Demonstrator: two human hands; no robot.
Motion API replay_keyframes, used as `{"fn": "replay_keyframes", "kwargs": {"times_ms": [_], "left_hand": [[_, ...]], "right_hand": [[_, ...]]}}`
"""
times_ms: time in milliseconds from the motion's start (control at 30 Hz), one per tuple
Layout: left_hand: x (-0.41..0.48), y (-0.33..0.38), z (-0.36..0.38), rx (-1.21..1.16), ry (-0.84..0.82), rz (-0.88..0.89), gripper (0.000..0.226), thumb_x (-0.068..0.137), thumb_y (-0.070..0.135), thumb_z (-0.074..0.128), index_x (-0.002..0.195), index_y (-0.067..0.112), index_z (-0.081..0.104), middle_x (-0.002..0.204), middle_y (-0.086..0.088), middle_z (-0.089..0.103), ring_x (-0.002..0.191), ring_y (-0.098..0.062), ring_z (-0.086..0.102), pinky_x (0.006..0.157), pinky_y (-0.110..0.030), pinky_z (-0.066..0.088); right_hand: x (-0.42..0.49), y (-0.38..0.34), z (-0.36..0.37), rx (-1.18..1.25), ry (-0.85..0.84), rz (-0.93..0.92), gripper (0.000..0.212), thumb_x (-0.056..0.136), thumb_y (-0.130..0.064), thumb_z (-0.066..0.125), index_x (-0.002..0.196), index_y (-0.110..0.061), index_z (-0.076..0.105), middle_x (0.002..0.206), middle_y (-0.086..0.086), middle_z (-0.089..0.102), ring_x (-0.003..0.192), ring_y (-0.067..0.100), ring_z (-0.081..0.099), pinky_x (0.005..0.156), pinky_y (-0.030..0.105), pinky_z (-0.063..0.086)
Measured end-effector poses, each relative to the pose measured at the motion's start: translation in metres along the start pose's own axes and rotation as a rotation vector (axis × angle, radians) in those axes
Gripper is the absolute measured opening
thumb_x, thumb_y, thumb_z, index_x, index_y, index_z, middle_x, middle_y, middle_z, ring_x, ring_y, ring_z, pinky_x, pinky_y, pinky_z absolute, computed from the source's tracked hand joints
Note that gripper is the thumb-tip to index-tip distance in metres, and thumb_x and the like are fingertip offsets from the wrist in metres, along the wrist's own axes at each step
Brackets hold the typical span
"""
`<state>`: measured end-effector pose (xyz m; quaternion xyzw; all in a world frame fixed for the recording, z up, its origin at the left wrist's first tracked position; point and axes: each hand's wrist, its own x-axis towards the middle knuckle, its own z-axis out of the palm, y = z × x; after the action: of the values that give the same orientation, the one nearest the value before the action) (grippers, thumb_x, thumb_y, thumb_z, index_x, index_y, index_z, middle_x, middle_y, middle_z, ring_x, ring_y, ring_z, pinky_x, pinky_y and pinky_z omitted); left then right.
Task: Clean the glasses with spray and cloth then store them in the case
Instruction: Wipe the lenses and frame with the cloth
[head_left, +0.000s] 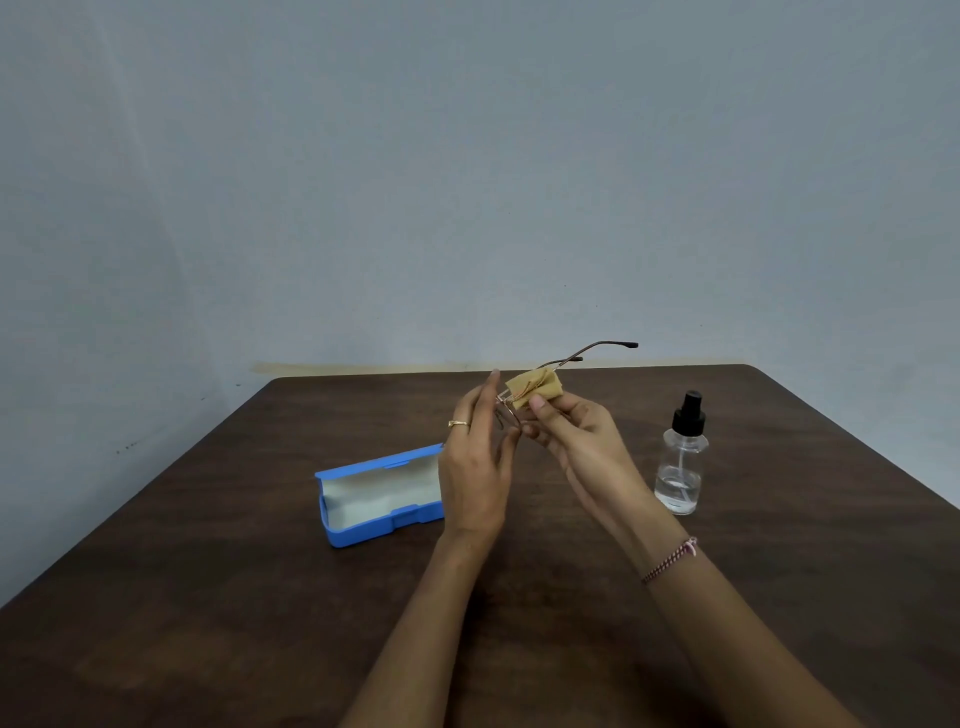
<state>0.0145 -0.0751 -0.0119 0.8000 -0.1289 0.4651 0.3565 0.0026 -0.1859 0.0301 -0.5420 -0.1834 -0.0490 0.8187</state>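
Thin metal-framed glasses (587, 354) are held up over the middle of the table, their temples pointing away to the right. A small tan cloth (535, 391) is wrapped over one lens. My right hand (574, 436) pinches the cloth around that lens with thumb and fingers. My left hand (475, 467), with a ring on one finger, holds the frame's other side at the fingertips. A blue glasses case (379, 493) lies open on the table to the left, partly hidden behind my left hand. A clear spray bottle (681, 457) with a black nozzle stands to the right.
The dark brown wooden table (208, 597) reaches to a plain grey wall (467, 156) at the back. Its left and right edges slope outward toward me.
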Motion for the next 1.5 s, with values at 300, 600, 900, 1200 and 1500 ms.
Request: {"fn": "replay_keyframes", "kwargs": {"times_ms": [300,600,900,1200,1500], "left_hand": [[0.001,-0.002,0.001,0.021,0.027,0.009,0.067,0.076,0.010,0.075,0.136,0.020,0.047,0.113,-0.006,0.059,0.092,-0.004,0.053,0.077,-0.010,0.039],[0.002,-0.002,0.001,-0.018,0.046,0.019,0.071,0.074,0.006,0.076,0.137,0.020,0.045,0.111,-0.006,0.058,0.093,0.002,0.048,0.081,-0.011,0.040],[-0.001,0.002,0.001,-0.093,0.030,0.039,0.064,0.080,0.005,0.070,0.136,0.023,0.045,0.113,0.001,0.055,0.094,-0.009,0.058,0.081,-0.020,0.049],[0.001,0.001,0.002,-0.087,0.030,0.113,0.071,0.074,-0.002,0.074,0.137,0.015,0.046,0.110,0.007,0.049,0.091,-0.004,0.054,0.085,-0.018,0.046],[0.001,0.003,-0.002,-0.163,0.032,0.037,0.056,0.083,0.007,0.066,0.133,0.022,0.049,0.116,-0.002,0.056,0.099,-0.005,0.055,0.087,-0.018,0.046]], "right_hand": [[-0.003,0.006,-0.003,-0.714,0.275,-0.316,0.017,0.081,-0.008,0.071,0.098,-0.008,0.070,0.098,0.000,0.057,0.074,-0.014,0.058,0.064,0.000,0.042],[-0.011,-0.001,0.001,-0.602,0.401,-0.436,0.037,0.071,-0.007,0.080,0.097,-0.017,0.055,0.087,-0.013,0.064,0.080,-0.003,0.064,0.070,0.011,0.051],[-0.009,0.009,-0.001,-1.025,0.249,-0.704,0.029,0.078,-0.007,0.073,0.105,-0.016,0.071,0.095,-0.007,0.051,0.090,0.010,0.052,0.078,0.011,0.046],[0.000,0.001,-0.018,-1.076,0.374,-0.725,0.022,0.085,-0.006,0.067,0.106,-0.011,0.070,0.102,0.005,0.055,0.094,0.019,0.052,0.081,0.013,0.041],[-0.010,0.012,-0.003,-1.120,0.157,-0.802,0.023,0.087,-0.010,0.063,0.109,-0.008,0.068,0.105,-0.003,0.044,0.089,0.012,0.051,0.083,0.007,0.041]]}}
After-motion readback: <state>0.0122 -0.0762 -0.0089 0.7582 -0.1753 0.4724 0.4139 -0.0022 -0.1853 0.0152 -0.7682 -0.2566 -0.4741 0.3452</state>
